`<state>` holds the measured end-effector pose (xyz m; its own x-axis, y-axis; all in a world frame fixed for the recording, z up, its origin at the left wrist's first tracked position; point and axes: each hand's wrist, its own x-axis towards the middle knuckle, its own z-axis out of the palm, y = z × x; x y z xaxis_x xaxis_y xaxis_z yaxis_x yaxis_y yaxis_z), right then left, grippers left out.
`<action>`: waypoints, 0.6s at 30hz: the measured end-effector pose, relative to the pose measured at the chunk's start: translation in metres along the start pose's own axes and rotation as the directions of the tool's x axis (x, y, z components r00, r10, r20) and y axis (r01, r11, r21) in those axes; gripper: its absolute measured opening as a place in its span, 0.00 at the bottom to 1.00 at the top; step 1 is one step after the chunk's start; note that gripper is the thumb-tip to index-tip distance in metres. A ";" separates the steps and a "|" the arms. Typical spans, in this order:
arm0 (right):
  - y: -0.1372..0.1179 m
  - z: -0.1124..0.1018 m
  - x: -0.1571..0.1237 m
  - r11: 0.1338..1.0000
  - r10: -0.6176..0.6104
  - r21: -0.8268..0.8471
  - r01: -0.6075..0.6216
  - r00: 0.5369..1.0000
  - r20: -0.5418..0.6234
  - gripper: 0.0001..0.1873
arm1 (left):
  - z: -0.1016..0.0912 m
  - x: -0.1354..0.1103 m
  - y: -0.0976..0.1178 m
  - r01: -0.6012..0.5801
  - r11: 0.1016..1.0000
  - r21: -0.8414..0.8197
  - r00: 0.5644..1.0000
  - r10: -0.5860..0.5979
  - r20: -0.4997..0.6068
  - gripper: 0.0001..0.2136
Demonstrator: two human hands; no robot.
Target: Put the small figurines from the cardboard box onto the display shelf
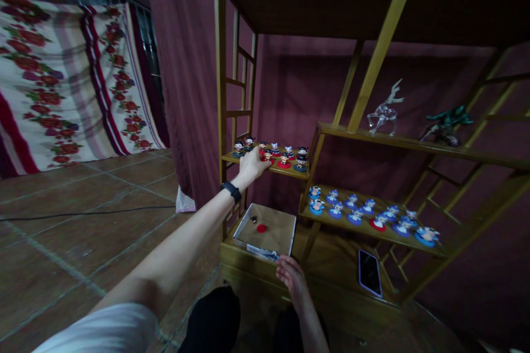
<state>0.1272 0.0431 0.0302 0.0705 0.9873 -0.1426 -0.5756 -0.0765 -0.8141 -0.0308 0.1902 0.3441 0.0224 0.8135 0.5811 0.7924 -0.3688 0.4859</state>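
Note:
My left hand point(252, 166), with a black band on the wrist, reaches to the upper left shelf point(293, 174). Its fingers close around a small figurine point(268, 155) on a red base, partly hidden by the hand. Beside it stand more figurines, among them a red-based one point(284, 161) and a dark-based one point(301, 163). My right hand point(292, 276) hovers by the front edge of a shallow white-walled box point(295, 234), fingers extended and holding nothing. Inside the box lie a red disc point(260, 228) and a small dark piece point(254, 220).
Several blue and purple-based figurines point(355, 216) line the lower right shelf point(372, 226). Above stand a clear deer ornament point(383, 113) and a dark green ornament point(449, 124). A phone point(370, 272) lies at the bottom right. Wooden posts point(381, 55) divide the shelving.

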 end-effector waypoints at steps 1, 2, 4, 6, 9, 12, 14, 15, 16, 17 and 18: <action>0.000 0.000 0.000 1.000 0.000 0.001 0.000 1.000 -0.004 0.18 | 0.000 -0.001 0.000 -0.014 0.999 0.033 1.000 0.014 -0.003 0.26; 0.000 0.000 0.000 1.000 -0.001 0.001 0.001 1.000 -0.008 0.18 | -0.001 -0.002 0.001 -0.028 0.997 0.072 1.000 0.029 -0.008 0.26; 0.000 0.000 0.000 1.000 -0.005 -0.001 0.005 1.000 -0.006 0.18 | -0.001 -0.006 0.003 -0.057 0.985 0.164 0.998 0.063 -0.027 0.26; 0.001 -0.001 -0.002 1.000 -0.017 -0.003 0.017 1.000 0.007 0.17 | -0.002 -0.012 0.006 -0.091 0.960 0.264 0.993 0.107 -0.050 0.25; 0.001 -0.003 -0.004 0.999 -0.039 -0.004 0.040 0.999 0.033 0.16 | -0.002 -0.023 0.011 -0.135 0.914 0.382 0.980 0.180 -0.085 0.26; 0.000 -0.003 -0.006 0.999 -0.051 -0.006 0.052 0.998 0.037 0.16 | -0.001 -0.032 0.014 -0.191 0.871 0.452 0.964 0.254 -0.081 0.27; -0.001 -0.002 -0.007 0.998 -0.059 -0.005 0.059 0.997 0.040 0.17 | -0.001 -0.035 0.014 -0.231 0.849 0.475 0.954 0.292 -0.059 0.27; -0.001 -0.002 -0.007 0.998 -0.060 -0.005 0.061 0.997 0.037 0.18 | 0.000 -0.036 0.014 -0.244 0.843 0.480 0.952 0.303 -0.049 0.26; -0.001 -0.002 -0.008 0.998 -0.061 -0.006 0.061 0.998 0.032 0.19 | 0.000 -0.037 0.014 -0.253 0.840 0.480 0.950 0.310 -0.043 0.26; -0.001 -0.001 -0.007 0.998 -0.062 -0.008 0.062 0.998 0.026 0.19 | 0.000 -0.037 0.013 -0.259 0.841 0.475 0.948 0.314 -0.040 0.26; -0.001 -0.001 -0.007 0.998 -0.062 -0.009 0.062 0.998 0.019 0.20 | 0.000 -0.037 0.013 -0.264 0.845 0.464 0.948 0.317 -0.038 0.26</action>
<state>0.1283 0.0358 0.0319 0.0903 0.9926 -0.0807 -0.5627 -0.0160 -0.8265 -0.0211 0.1554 0.3290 0.2493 0.6365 0.7299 0.9469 -0.3182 -0.0459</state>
